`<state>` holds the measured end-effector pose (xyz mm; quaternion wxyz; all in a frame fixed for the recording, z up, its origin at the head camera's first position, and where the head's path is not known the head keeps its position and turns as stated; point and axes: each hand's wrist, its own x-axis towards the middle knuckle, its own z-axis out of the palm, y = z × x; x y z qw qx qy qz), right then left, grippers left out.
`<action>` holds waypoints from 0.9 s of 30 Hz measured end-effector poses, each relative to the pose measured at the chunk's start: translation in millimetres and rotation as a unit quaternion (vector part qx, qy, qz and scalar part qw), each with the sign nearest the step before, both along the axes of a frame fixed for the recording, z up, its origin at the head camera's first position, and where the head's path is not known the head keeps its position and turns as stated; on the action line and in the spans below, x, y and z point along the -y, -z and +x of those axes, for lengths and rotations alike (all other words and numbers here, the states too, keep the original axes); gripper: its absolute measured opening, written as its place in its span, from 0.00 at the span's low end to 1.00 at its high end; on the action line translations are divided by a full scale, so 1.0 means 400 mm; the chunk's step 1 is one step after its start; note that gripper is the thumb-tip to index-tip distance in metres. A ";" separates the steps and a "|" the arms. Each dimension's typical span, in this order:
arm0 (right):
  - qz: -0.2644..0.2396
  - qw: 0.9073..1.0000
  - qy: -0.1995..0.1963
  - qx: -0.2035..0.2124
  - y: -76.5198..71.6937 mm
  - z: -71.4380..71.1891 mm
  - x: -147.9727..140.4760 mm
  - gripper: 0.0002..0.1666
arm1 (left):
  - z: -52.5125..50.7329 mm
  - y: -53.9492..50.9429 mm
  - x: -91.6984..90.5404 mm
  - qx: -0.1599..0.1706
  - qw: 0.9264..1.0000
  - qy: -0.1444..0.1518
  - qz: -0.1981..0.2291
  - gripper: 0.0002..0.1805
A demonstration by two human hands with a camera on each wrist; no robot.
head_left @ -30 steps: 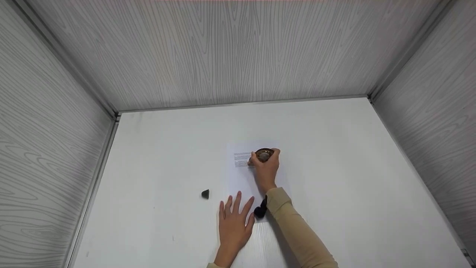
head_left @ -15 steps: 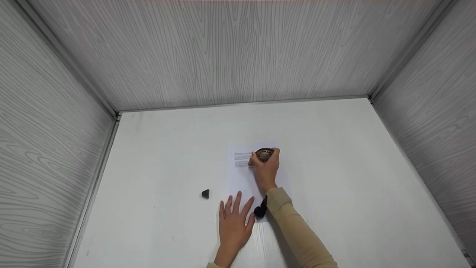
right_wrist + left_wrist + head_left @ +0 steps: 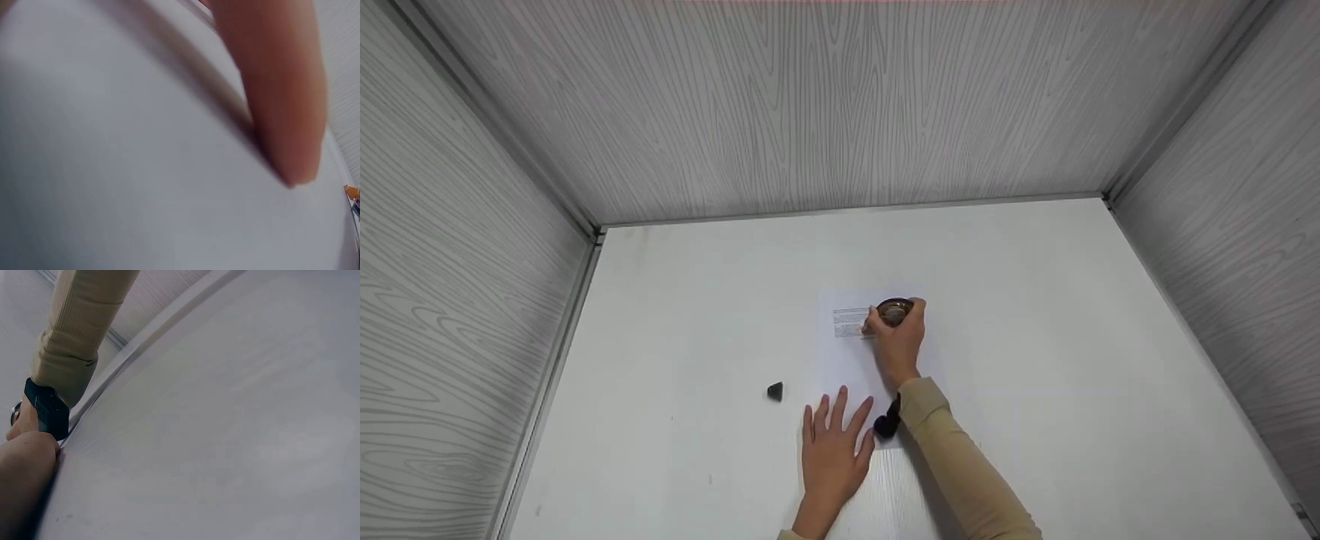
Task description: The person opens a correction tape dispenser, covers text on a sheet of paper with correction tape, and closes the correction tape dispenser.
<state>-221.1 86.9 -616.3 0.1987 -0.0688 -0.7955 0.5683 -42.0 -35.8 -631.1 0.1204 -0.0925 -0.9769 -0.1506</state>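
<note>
My right hand [image 3: 897, 341] grips a round, shiny, dark brown object [image 3: 894, 311] with a raised rim, thumb and fingers on opposite sides; its exact kind is unclear. It stands over the upper part of a white sheet of paper [image 3: 847, 367] with printed lines, hiding some of the print. My left hand [image 3: 834, 454] lies flat with spread fingers at the paper's lower left corner, holding nothing. In the left wrist view the round object [image 3: 16, 413] shows only as a small rim past the right wrist. A large blurred finger [image 3: 281, 107] fills part of the right wrist view.
A small dark tapered piece [image 3: 775, 391] lies on the white table [image 3: 697, 300] left of the paper. A black device [image 3: 886, 426] on the right wrist hangs close to the left thumb. Grey wood-patterned panels [image 3: 840, 105] enclose the back and sides.
</note>
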 end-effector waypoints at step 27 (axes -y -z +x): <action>0.002 1.000 0.019 0.011 0.002 -0.004 -0.031 0.33 | 0.001 0.001 0.001 0.008 1.000 0.002 0.005 0.26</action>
